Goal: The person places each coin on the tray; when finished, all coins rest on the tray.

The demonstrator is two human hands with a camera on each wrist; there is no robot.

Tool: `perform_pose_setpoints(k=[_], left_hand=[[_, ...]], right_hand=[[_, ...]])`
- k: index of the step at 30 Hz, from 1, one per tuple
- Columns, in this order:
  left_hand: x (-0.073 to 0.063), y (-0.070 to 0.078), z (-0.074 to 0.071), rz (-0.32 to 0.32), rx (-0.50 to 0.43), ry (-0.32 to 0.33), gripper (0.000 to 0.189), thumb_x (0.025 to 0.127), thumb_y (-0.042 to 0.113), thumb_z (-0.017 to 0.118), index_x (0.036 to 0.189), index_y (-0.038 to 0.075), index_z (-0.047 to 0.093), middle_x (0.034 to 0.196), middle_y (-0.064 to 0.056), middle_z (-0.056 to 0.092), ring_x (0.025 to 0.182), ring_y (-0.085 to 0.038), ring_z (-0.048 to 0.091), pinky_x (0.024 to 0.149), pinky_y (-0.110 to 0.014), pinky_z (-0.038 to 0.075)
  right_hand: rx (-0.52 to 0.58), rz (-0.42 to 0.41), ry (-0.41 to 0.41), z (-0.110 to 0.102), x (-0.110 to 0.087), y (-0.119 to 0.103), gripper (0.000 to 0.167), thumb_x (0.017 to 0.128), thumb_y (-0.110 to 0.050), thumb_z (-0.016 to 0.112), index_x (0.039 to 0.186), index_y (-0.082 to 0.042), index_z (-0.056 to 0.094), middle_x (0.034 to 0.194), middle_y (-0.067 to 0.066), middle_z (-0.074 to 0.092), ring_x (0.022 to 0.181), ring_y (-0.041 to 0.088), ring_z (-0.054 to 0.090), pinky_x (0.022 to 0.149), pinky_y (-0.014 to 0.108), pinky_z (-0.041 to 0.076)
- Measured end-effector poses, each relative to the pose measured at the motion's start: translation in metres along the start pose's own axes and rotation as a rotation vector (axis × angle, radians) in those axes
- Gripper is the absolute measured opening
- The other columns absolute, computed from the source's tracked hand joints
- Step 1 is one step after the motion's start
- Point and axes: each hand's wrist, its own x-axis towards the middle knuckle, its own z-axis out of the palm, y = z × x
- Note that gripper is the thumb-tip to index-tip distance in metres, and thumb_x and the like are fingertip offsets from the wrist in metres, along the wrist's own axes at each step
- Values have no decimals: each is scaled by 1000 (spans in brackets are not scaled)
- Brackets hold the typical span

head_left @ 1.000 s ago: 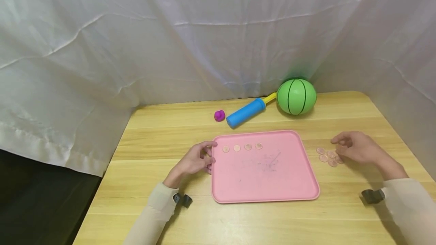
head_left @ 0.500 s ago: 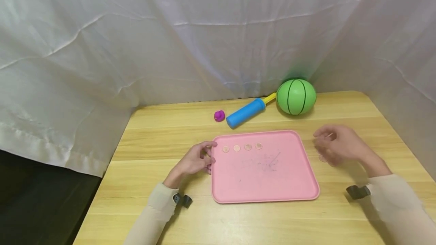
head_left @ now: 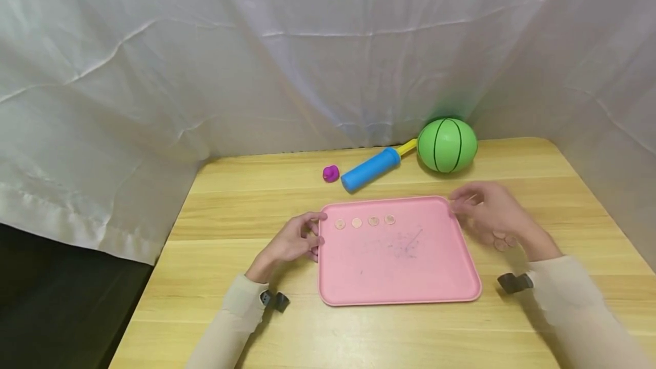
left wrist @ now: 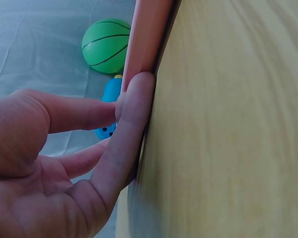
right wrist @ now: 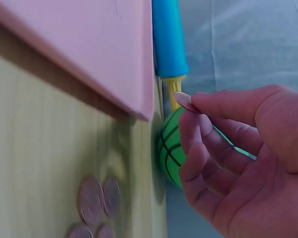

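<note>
A pink tray lies on the wooden table. Its left rim is pinched by my left hand, thumb on the upper side and fingers against the outer edge. Along the tray's far side several coins form a row. My right hand hovers at the tray's far right corner, pinching one coin between thumb and index finger, as the right wrist view shows. Beneath and behind that hand, a group of loose coins lies on the table, partly hidden in the head view.
Behind the tray rest a blue hand pump with a yellow end, a green ball with black lines, and a small purple rubber duck. A pale curtain hangs around the table's back and sides.
My right hand has moved left from the loose coins to the tray's far right corner, carrying a coin. The left hand and the tray have stayed put.
</note>
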Motion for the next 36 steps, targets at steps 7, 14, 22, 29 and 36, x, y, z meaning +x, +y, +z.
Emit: perform_pose_setpoints(k=[7, 14, 22, 29, 36], left_hand=[[1, 0, 1, -7, 5, 3, 61, 101, -11, 64, 159, -3, 48, 113, -19, 55, 72, -18, 67, 67, -39, 75], [0, -1, -1, 7, 6, -7, 61, 101, -11, 63, 159, -6, 47, 114, -22, 55, 73, -18, 68, 68, -40, 75], [0, 0, 0, 4, 12, -2, 61, 100, -11, 64, 158, -4, 48, 113, -20, 55, 73, -18, 67, 68, -41, 76], [-1, 0, 0, -7, 15, 4, 61, 100, -11, 64, 159, -3, 49, 114, -20, 55, 73, -19, 67, 67, -39, 75], [0, 0, 0, 6, 23, 0, 61, 100, -11, 64, 158, -3, 49, 114, -20, 56, 73, -18, 67, 67, -40, 75]], right_hand=[[91, -16, -43, 19, 6, -11, 30, 101, -17, 79, 126, -1, 76, 111, 16, 79, 93, 23, 73, 67, 28, 69], [63, -103, -59, 44, 22, -24, 19, 97, -10, 81, 113, -1, 77, 98, 11, 79, 84, 19, 70, 67, 23, 65], [7, -191, -56, 64, 32, -31, 13, 94, -6, 82, 106, -4, 78, 94, 5, 79, 86, 14, 68, 74, 18, 60], [9, -181, -65, 73, 36, -31, 12, 95, -3, 79, 107, -4, 77, 95, 7, 78, 87, 16, 68, 76, 19, 61], [25, -161, -44, 78, 40, -34, 15, 92, -3, 81, 106, -4, 76, 95, 8, 78, 86, 16, 69, 76, 19, 61]])
